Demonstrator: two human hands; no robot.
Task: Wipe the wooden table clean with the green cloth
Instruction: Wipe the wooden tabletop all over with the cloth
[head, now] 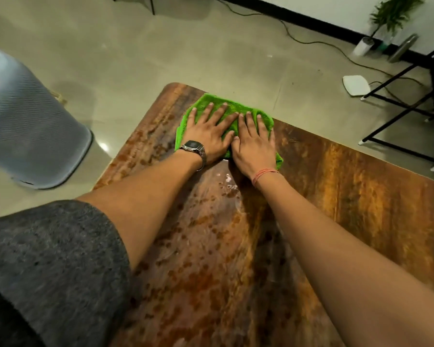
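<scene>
A bright green cloth (207, 102) lies spread near the far left corner of the wooden table (348, 196). My left hand (208, 136), with a watch on its wrist, presses flat on the cloth's left half, fingers spread. My right hand (254, 144), with a red thread at the wrist, presses flat on the right half, its thumb touching the left hand. Both arms stretch far forward. A wet, shiny smear (227, 182) marks the wood just behind the hands. Dark speckles cover the table's left part.
A grey mesh bin (30, 126) stands on the floor to the left of the table. A black metal frame (409, 108) stands at the right, beyond the table's far edge. A white flat device (356, 85), a cable and a potted plant (392, 16) are on the floor further back.
</scene>
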